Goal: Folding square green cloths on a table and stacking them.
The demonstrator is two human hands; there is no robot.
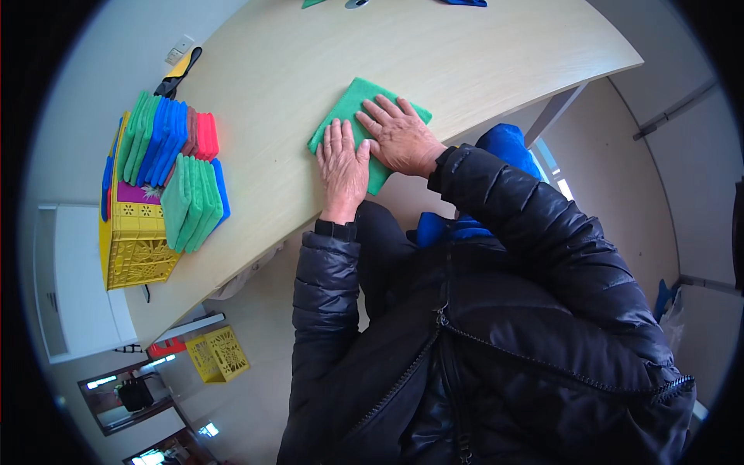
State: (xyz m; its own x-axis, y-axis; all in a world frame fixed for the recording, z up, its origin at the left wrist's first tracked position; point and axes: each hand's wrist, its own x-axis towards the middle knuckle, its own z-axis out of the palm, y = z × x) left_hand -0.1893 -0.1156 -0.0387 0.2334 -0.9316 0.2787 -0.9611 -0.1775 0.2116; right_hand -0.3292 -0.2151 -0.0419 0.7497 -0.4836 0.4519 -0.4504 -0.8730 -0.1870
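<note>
A green cloth (358, 94), folded into a flat piece, lies on the pale table near its front edge. My left hand (342, 170) rests palm down on the cloth's left part, fingers stretched out and pointing away from me. Across its right part my right hand (401, 138) lies flat, its fingers spread toward the far left. The two hands touch or nearly touch at the thumbs. Part of the cloth is hidden beneath them, and one green corner shows below, by the table edge.
At the left, a yellow basket (143, 260) holds folded green, blue, brown and red cloths (167, 139). More folded green cloths (190, 201) stand beside it on the table (263, 93). A yellow-and-black item (178, 74) lies behind them. Another yellow basket (218, 354) is on the floor.
</note>
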